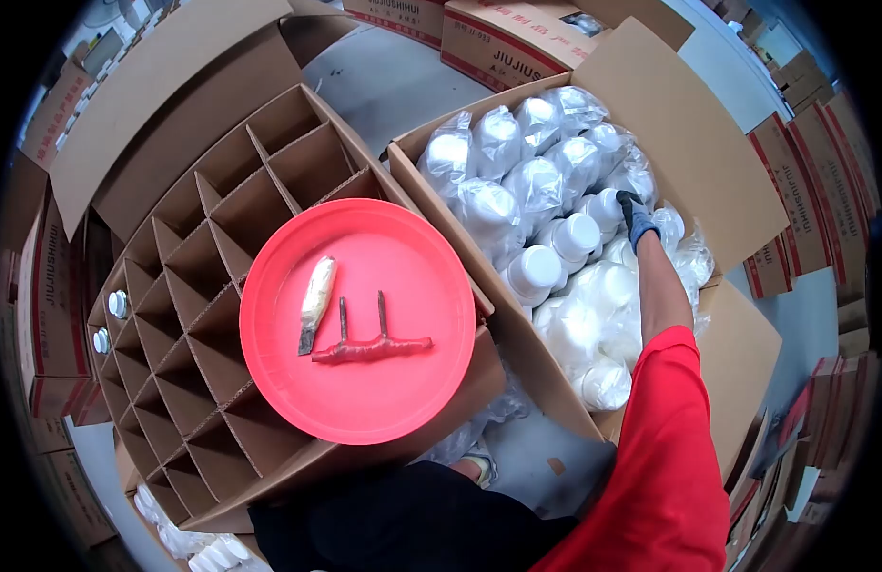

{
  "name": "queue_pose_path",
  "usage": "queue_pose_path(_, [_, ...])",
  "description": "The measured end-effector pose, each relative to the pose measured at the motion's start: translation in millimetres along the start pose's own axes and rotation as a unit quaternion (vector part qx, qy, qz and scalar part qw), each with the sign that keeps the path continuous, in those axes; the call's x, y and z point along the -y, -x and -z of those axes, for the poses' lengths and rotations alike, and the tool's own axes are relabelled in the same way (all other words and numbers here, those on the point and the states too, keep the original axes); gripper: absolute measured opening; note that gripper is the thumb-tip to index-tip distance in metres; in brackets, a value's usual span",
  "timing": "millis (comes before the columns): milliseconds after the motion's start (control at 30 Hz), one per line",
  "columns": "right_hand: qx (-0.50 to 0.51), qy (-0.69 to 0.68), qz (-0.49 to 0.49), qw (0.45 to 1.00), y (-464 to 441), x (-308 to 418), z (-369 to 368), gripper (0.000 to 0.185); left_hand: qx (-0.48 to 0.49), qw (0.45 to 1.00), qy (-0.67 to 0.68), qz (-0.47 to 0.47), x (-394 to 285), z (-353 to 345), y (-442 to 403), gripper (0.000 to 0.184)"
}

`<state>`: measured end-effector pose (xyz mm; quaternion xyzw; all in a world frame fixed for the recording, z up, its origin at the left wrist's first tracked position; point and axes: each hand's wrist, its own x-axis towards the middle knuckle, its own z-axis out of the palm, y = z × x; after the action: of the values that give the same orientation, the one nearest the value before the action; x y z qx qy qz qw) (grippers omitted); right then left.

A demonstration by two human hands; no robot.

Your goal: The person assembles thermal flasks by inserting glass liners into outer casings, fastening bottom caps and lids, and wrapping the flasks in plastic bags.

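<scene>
My right hand (638,217), in a dark and blue-grey glove, reaches into an open cardboard box (517,329). Its fingers are curled against the side of a white bottle (603,204) with a round white top; part of the grip is hidden. Close by stand other bare white bottles (536,271). Around them lie several white bottles in clear plastic bags (536,186). My left hand is out of view. A round red tray (360,419) rests on the divided box to the left, carrying a tape-wrapped blade (317,297) and a red-wrapped handle with two metal prongs (374,349).
The left carton has cardboard dividers (212,248), with two white-capped bottles (118,304) in its left cells. Printed cartons (503,48) stand at the back, and stacked ones (793,191) on the right. Raised flaps (684,133) edge the bottle box. Loose plastic (484,419) lies between the boxes.
</scene>
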<state>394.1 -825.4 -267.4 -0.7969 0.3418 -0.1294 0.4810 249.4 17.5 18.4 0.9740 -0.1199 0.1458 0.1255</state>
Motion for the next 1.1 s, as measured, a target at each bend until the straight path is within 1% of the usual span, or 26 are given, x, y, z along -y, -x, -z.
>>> queue_pose_path(33, [-0.002,0.024,-0.019,1.0,-5,-3,2,0.047,0.0,1.0,0.0,0.002,5,0,-3,0.045])
queue_pose_path(100, [-0.028,0.079,0.003,0.996,-10,-11,5,0.043,-0.002,1.0,0.002,0.004,10,0,-4,0.045])
queue_pose_path(200, [-0.035,0.097,0.053,0.993,-45,-39,26,0.036,-0.011,1.0,0.011,0.001,6,2,6,0.045])
queue_pose_path(233, [-0.037,0.134,0.073,0.988,-67,-48,23,0.033,-0.012,1.0,0.013,-0.002,3,4,11,0.045])
queue_pose_path(267, [-0.04,0.171,0.093,0.98,-86,-54,21,0.036,-0.016,1.0,0.019,-0.005,-1,6,18,0.046])
queue_pose_path(300, [-0.022,0.104,0.122,0.987,-73,-32,27,0.029,-0.019,0.999,0.026,-0.008,-7,8,28,0.046])
queue_pose_path(333, [-0.004,0.036,0.151,0.988,-44,8,30,0.029,-0.022,0.999,0.034,-0.011,-15,11,42,0.046])
queue_pose_path(367, [0.018,-0.032,0.178,0.983,-13,52,33,0.035,-0.022,0.999,0.048,-0.013,-24,13,57,0.046])
queue_pose_path(467, [0.11,0.086,0.347,0.927,100,187,46,0.041,0.003,0.992,0.12,-0.03,-72,16,123,0.047])
queue_pose_path(500, [0.113,0.17,0.502,0.84,121,216,47,0.037,0.022,0.988,0.146,-0.035,-87,20,145,0.047])
queue_pose_path(533, [0.238,-0.079,0.318,0.914,158,258,44,0.038,0.048,0.982,0.177,-0.042,-103,23,167,0.047])
queue_pose_path(567, [0.342,-0.315,0.095,0.88,199,298,39,0.039,0.081,0.974,0.205,-0.049,-114,29,187,0.048])
queue_pose_path(633, [0.499,-0.358,0.163,0.773,255,352,29,0.04,0.152,0.949,0.267,-0.067,-127,41,215,0.048])
queue_pose_path(667, [0.531,-0.355,0.205,0.742,283,378,20,0.043,0.195,0.929,0.304,-0.078,-125,48,220,0.048])
queue_pose_path(700, [0.559,-0.384,0.2,0.707,310,402,9,0.047,0.245,0.896,0.36,-0.087,-111,59,214,0.049])
queue_pose_path(733, [0.593,-0.402,0.206,0.667,337,424,-1,0.048,0.305,0.838,0.447,-0.076,-97,75,199,0.056])
queue_pose_path(767, [0.626,-0.42,0.208,0.624,363,445,-13,0.049,0.358,0.769,0.53,-0.027,-74,84,191,0.053])
queue_pose_path(800, [0.644,-0.426,0.203,0.602,389,465,-26,0.049,0.326,0.701,0.626,0.103,-66,91,194,0.049])
queue_pose_path(833, [0.662,-0.432,0.199,0.579,413,484,-41,0.049,0.232,0.818,0.51,0.128,-75,104,185,0.048])
queue_pose_path(867, [0.698,-0.465,0.189,0.51,434,497,-62,0.045,0.102,0.906,0.408,0.041,-93,107,168,0.057])
queue_pose_path(900, [0.689,-0.449,0.249,0.512,466,514,-73,0.037,0.016,0.945,0.324,-0.032,-101,99,154,0.072])
queue_pose_path(967, [0.66,-0.543,0.136,0.501,521,538,-109,0.035,-0.062,0.974,0.196,-0.093,-122,81,131,0.104])
queue_pose_path(1000, [0.657,-0.56,0.117,0.491,542,551,-130,0.044,-0.101,0.968,0.205,-0.102,-132,60,119,0.115])
queue_pose_path(1033, [0.648,-0.547,0.08,0.524,563,566,-149,0.057,-0.138,0.951,0.251,-0.118,-145,47,107,0.123])
queue_pose_path(1067, [0.632,-0.552,0.075,0.539,588,574,-162,0.062,-0.198,0.928,0.291,-0.12,-157,28,96,0.126])
queue_pose_path(1100, [0.613,-0.557,0.069,0.556,609,580,-173,0.067,-0.191,0.922,0.325,-0.089,-162,6,94,0.118])
